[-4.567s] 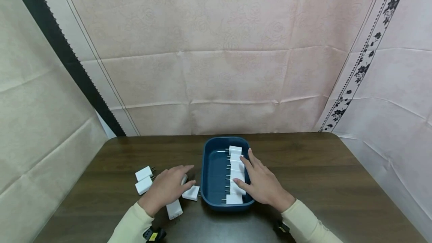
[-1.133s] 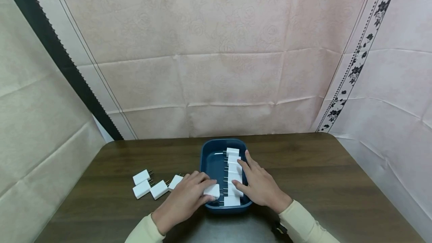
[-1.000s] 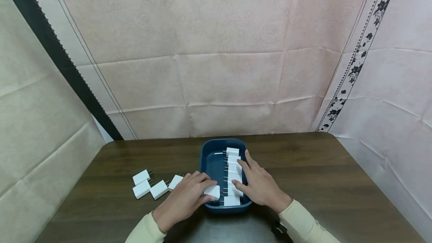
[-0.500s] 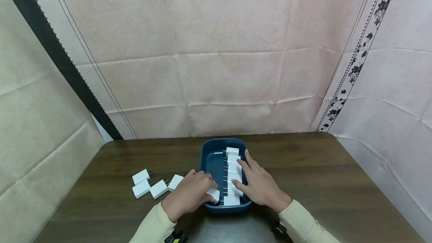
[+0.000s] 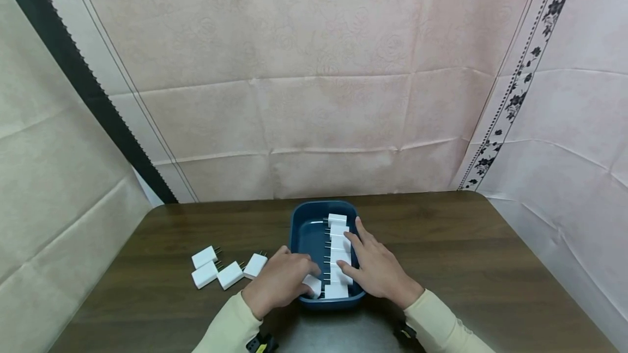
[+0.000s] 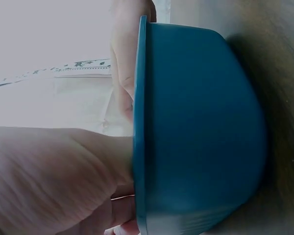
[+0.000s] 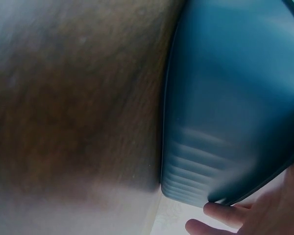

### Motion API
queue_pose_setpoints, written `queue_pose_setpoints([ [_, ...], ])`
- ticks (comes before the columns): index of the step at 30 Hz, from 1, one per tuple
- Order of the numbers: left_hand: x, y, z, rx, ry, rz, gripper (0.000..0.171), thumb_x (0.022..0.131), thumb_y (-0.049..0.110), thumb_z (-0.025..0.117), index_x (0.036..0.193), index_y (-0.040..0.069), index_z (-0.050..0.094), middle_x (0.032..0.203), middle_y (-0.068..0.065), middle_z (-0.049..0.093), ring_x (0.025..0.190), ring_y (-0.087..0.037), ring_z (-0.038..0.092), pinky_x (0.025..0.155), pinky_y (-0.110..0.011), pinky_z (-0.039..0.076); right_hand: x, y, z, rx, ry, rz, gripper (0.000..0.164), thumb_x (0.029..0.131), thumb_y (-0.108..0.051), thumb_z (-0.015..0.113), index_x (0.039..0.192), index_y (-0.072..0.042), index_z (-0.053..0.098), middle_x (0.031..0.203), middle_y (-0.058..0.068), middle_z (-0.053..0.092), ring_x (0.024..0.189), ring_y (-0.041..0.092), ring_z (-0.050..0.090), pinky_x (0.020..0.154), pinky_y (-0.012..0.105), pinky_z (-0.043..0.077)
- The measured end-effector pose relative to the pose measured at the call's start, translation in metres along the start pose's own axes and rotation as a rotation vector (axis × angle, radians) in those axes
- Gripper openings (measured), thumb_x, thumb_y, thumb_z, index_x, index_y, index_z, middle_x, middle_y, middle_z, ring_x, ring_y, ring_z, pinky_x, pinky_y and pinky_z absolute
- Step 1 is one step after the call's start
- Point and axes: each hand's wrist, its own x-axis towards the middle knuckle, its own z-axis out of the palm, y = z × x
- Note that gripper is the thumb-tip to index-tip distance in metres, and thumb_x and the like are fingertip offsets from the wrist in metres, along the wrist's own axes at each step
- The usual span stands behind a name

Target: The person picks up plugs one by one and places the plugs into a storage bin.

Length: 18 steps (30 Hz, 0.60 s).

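Observation:
A blue plastic bin (image 5: 310, 215) stands on the table, with a row of white plug chargers (image 5: 339, 257) along its right side, prongs facing left. My left hand (image 5: 282, 281) reaches over the bin's left rim and pinches another white charger (image 5: 313, 284) between thumb and fingers, low in the near left corner. In the left wrist view the bin's outer wall (image 6: 201, 112) hides that charger. My right hand (image 5: 380, 268) lies across the right rim, fingers spread and fairly straight over the row. The right wrist view shows its fingertips (image 7: 225, 213) at the rim.
Several loose white chargers (image 5: 230, 275) lie on the brown wooden table (image 5: 441, 244) left of the bin, prongs pointing away to the upper right. Pale cloth (image 5: 314, 113) hangs behind the table and along both sides.
My left hand has come from the loose chargers into the bin with one charger. Over the last second it has lowered and turned that charger near the corner. The right hand stays put.

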Motion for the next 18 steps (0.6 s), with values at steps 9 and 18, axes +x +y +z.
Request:
queue_pose_setpoints([
  [9, 0.0060, 0.0045, 0.0017, 0.030, -0.026, -0.057, 0.034, 0.079, 0.030, 0.086, 0.111, 0.021, 0.079, 0.108, 0.005, 0.078, 0.089, -0.010, 0.066, 0.074, -0.029, 0.036, 0.0008, 0.0002, 0.0005, 0.004, 0.001, 0.002, 0.074, 0.095, -0.058, 0.059, 0.154, -0.015, 0.043, 0.171, 0.010, 0.014, 0.150, 0.040, 0.035, 0.112, 0.060, 0.040],
  [18, 0.0072, 0.0070, 0.0042, 0.053, -0.005, -0.073, 0.033, 0.079, 0.029, 0.087, 0.110, 0.021, 0.080, 0.106, 0.004, 0.079, 0.091, -0.014, 0.069, 0.077, -0.029, 0.040, 0.0016, 0.0006, 0.0011, -0.010, 0.006, 0.003, 0.074, 0.095, -0.058, 0.059, 0.154, -0.015, 0.044, 0.171, 0.010, 0.014, 0.149, 0.040, 0.036, 0.111, 0.059, 0.040],
])
